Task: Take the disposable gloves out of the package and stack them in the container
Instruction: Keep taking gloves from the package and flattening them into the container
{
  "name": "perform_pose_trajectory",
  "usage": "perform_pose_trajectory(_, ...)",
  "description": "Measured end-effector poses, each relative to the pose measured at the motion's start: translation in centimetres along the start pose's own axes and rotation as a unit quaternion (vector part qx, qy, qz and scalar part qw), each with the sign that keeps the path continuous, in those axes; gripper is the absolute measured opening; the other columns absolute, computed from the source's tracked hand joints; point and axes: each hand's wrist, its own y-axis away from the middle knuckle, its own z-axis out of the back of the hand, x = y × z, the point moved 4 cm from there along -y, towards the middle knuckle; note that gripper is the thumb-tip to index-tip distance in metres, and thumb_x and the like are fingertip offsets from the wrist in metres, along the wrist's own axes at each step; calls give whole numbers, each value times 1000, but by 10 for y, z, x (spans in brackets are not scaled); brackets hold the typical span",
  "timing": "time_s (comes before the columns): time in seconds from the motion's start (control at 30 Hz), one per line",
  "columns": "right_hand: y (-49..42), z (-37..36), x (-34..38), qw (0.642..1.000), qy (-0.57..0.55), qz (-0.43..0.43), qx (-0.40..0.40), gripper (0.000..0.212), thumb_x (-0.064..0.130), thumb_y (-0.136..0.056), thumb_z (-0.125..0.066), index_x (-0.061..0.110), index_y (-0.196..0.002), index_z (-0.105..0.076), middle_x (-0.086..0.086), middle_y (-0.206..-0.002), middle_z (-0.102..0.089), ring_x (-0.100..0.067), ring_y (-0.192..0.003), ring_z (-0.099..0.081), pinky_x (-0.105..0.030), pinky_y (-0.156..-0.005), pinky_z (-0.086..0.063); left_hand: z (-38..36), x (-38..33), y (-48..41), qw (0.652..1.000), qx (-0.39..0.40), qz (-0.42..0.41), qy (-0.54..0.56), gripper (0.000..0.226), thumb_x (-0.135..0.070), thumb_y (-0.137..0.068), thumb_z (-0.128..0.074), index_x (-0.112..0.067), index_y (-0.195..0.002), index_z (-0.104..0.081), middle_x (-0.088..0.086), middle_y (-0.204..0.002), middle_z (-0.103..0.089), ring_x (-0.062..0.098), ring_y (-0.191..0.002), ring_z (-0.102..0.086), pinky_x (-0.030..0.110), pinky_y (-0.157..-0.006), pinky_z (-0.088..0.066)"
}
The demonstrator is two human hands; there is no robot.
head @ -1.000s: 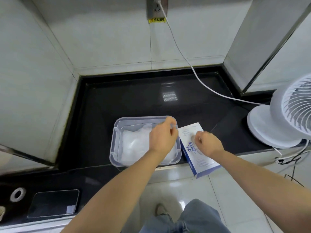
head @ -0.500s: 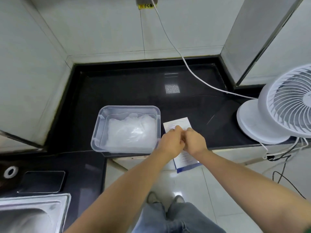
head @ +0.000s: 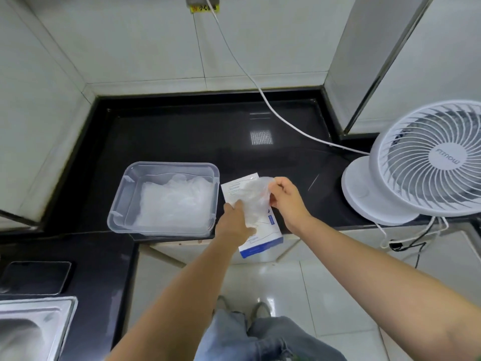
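Observation:
A thin clear disposable glove (head: pixel 253 198) is stretched between my two hands above the white-and-blue glove package (head: pixel 263 241). My left hand (head: pixel 234 221) pinches its lower end and my right hand (head: pixel 285 198) pinches its upper right end. The package lies flat at the black counter's front edge, partly hidden by the glove and my left hand. Just to its left stands a clear rectangular plastic container (head: pixel 125 204) holding a pile of clear gloves (head: pixel 174 201).
A white table fan (head: pixel 426 162) stands at the right on the black counter (head: pixel 208 136), its white cable (head: pixel 260 92) running up to a wall socket. A dark phone (head: pixel 33 277) and a steel sink (head: pixel 31 329) lie at the lower left. Tiled walls enclose the counter.
My left hand came over from the container to the package, where both hands met. They have since drawn apart, and a glove is now out and stretched between them.

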Motion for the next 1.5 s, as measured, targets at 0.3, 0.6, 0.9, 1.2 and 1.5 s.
perform_pose_trajectory(0.3, 0, 25, 20, 995, -86, -22, -32, 16, 17, -97, -49, 6, -99, -60, -7, -93, -61, -18, -80, -59, -30, -68, -53, -3, -7, -11, 1000, -6, 21, 10, 62, -28, -95, -56, -16, -148, -25, 12, -132, -39, 27, -104, -58, 33, -83, -51)
perform_pose_trajectory(0.6, 11, 14, 19, 997, -38, -41, 49, 26, 19, -95, -48, 3, -108, -64, -9, -96, -66, -23, -88, -63, -36, -77, -54, 35, -31, 3, 761, 85, 123, 631, 48, -60, -97, -37, -19, -113, -57, 10, -107, -66, 22, -89, -62, 37, -80, -52)
perform_pose_trajectory(0.9, 14, -2, 19, 993, -6, -46, 105, 61, 69, -89, -45, 16, -115, -61, -10, -105, -69, -27, -101, -69, -42, -83, -57, 56, -19, -1, 911, -106, 89, 388, 14, -25, -97, -53, -12, -98, -55, 11, -101, -63, 24, -89, -61, 35, -87, -53)
perform_pose_trajectory(1.2, 7, -37, 31, 983, 165, 41, 74, 41, 13, -87, -66, 25, -124, -55, -3, -107, -65, -20, -100, -64, -34, -86, -55, 86, 19, -1, 935, -196, -15, 294, 23, -28, -98, -49, -10, -99, -63, 4, -91, -60, 18, -85, -57, 28, -76, -46)
perform_pose_trajectory(1.5, -25, -74, 51, 996, 53, -5, -65, 14, 12, -91, -56, 17, -96, -68, 0, -94, -67, -16, -85, -64, -35, -76, -53, 129, 113, -26, 973, -202, -14, 112, 26, -30, -104, -39, -13, -99, -58, 3, -89, -58, 11, -70, -52, 21, -65, -45)
